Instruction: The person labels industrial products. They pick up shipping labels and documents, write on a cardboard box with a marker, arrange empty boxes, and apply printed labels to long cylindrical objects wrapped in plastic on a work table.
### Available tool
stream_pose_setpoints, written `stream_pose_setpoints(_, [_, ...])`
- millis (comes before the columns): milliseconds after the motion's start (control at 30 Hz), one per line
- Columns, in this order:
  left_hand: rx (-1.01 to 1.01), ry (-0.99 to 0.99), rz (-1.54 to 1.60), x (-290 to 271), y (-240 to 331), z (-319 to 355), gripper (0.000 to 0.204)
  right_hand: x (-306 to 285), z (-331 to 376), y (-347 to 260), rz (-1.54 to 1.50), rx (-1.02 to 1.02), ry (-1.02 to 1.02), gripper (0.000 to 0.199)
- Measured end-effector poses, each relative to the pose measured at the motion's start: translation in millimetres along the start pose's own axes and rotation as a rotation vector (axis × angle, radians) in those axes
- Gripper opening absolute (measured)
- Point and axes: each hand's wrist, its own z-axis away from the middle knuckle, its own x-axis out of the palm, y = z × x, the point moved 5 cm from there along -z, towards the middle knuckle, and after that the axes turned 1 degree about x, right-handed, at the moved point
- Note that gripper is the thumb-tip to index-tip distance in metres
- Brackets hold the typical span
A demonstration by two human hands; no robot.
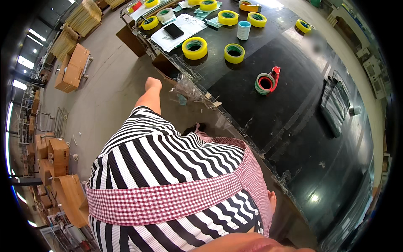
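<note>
My left hand (153, 83) hangs beside the table's left edge, curled closed, with nothing seen in it. A sliver of my right hand (273, 202) shows past the checked apron, low by the table edge; its fingers are mostly hidden. Neither hand touches anything on the black table (247, 113). Standing on the table is a red tape dispenser (275, 78) with a roll of tape. Farther off are several yellow tape rolls, the nearest being one roll (194, 48) and another (234, 53). Behind them stands a light-blue and white cylinder (243, 30).
A black phone (173, 30) lies on white papers (187, 26) at the far left. Folded black plastic (335, 107) lies at the right, near a small grey roll (355, 111). Clear plastic scraps (187, 87) hang at the table's edge. Cardboard boxes (73, 69) stand on the floor leftward.
</note>
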Motion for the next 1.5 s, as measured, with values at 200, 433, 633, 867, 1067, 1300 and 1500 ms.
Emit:
stream_pose_setpoints(200, [0.261,0.114,0.282,-45.4,88.3,-53.5,0.023,52.1,5.2,2.8,0.058,-0.039,0.065,0.027])
stream_pose_setpoints(433, [0.793,-0.197,0.182,14.5,249.4,-168.7,0.039,267.0,13.6,28.4,0.207,-0.278,-0.007,0.027])
stream_pose_setpoints(633, [0.709,-0.354,-0.084,27.2,276.3,-185.9,0.071,580.0,-2.4,26.4,0.572,-0.567,-0.407,0.023])
stream_pose_setpoints(867, [0.71,-0.57,0.089,25.0,280.3,-205.7,0.068,871.1,-38.1,121.3,1.215,-0.723,-0.85,0.034])
stream_pose_setpoints(1067, [0.469,-0.839,0.435,32.6,272.7,-221.0,0.057,966.0,-54.3,230.8,1.83,-1.092,-0.662,0.08])
stream_pose_setpoints(1300, [0.108,-1.178,0.935,-42.2,236.3,-272.1,0.04,979.7,-71.0,235.6,1.797,-1.02,-0.834,0.09])
stream_pose_setpoints(1500, [0.417,-0.906,1.32,-100.2,235.8,-265.5,0.04,978.8,-66.2,234.4,1.707,-1.136,-0.859,0.089])
